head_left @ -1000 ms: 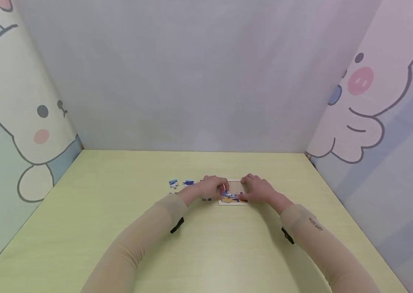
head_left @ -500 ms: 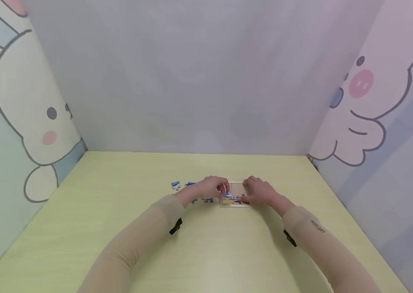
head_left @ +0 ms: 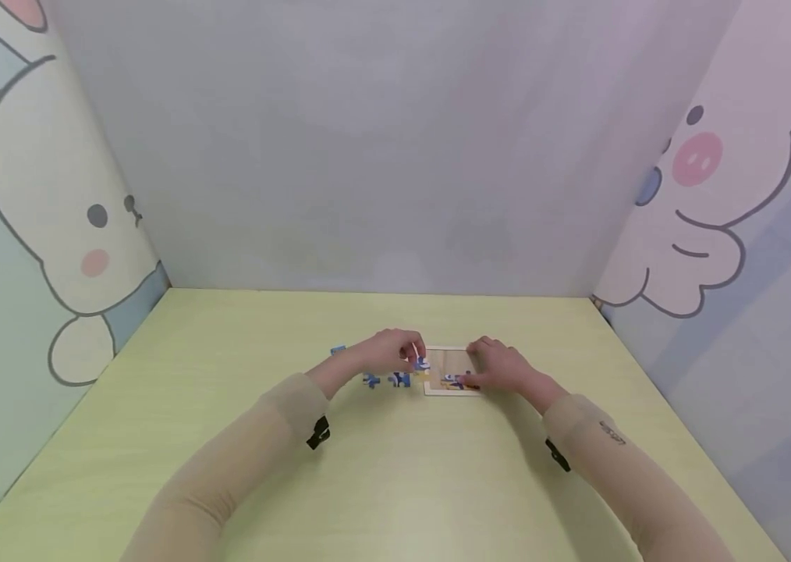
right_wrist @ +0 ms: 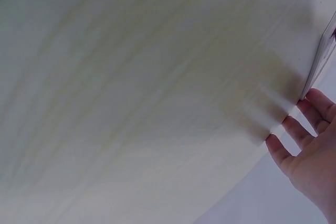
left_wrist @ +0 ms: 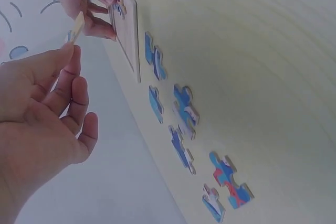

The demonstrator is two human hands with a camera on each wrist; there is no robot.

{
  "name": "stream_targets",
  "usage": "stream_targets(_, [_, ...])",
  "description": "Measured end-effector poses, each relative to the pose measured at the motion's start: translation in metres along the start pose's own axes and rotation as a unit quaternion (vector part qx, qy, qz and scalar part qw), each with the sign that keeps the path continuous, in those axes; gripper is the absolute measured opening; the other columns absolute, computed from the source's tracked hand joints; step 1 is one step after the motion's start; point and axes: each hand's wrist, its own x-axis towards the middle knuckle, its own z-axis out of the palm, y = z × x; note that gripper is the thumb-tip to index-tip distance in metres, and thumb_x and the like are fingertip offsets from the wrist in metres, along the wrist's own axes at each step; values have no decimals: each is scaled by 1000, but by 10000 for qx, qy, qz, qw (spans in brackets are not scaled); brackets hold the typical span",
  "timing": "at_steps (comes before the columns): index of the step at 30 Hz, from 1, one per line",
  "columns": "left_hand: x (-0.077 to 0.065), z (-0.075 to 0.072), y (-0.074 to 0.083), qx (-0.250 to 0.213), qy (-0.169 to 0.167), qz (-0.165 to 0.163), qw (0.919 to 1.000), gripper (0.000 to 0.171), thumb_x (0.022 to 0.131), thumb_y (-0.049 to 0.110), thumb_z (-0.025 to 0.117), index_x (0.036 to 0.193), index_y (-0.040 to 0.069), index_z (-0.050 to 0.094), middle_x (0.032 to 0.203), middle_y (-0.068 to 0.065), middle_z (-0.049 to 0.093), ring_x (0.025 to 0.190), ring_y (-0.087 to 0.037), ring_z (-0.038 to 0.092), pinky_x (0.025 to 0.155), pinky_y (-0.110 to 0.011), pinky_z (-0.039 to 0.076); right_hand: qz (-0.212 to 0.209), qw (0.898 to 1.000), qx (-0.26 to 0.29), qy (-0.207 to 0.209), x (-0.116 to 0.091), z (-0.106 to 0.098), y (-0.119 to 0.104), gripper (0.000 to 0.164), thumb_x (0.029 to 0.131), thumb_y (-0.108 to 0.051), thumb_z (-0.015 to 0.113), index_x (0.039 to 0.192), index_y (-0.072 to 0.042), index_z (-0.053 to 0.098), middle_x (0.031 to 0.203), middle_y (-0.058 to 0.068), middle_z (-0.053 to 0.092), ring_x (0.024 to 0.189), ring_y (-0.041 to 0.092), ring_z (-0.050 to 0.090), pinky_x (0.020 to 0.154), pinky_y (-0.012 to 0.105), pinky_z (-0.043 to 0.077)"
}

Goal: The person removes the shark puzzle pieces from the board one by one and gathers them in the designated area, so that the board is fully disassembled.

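A small wooden puzzle tray lies on the yellow-green table, with a few coloured pieces along its near edge. My left hand hovers just left of the tray and pinches a puzzle piece lifted off the table. In the left wrist view that piece stands edge-on at the fingertips of my left hand. My right hand rests with nearly straight fingers on the tray's right side. In the right wrist view its fingers reach the tray's edge.
Several loose blue puzzle pieces lie on the table left of the tray, one with red on it. Cartoon-printed panels wall the table on the left, back and right.
My left hand has drawn back to the left from the tray with a piece raised in its fingers; more bare wood shows in the tray. The right hand has stayed on the tray.
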Motion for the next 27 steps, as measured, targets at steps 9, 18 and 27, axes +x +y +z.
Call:
stream_targets(9, [-24,-17,-3,-51,228,10,9997,19,87,6,66,104,12,59,87,3,61,85,-11,56,79,-28,46,-222,9997,115,-79,-1,-3,4,79,76,-62,66,131,-7,52,130,12,53,115,31,52,92,54,41])
stream_targets(18, [-53,-21,-13,-122,217,12,9997,20,86,5,66,103,12,58,86,4,60,83,-10,56,79,-28,47,-515,9974,467,-183,-3,-3,15,73,82,-54,65,135,-8,48,139,15,47,126,38,44,100,57,33])
stream_targets(27, [-80,-16,-34,-132,211,-59,9997,18,87,6,65,103,12,59,87,5,60,83,-11,55,77,-29,46,-636,9954,681,-230,-5,-5,20,74,82,-53,65,138,-7,45,143,17,43,131,39,37,105,57,27])
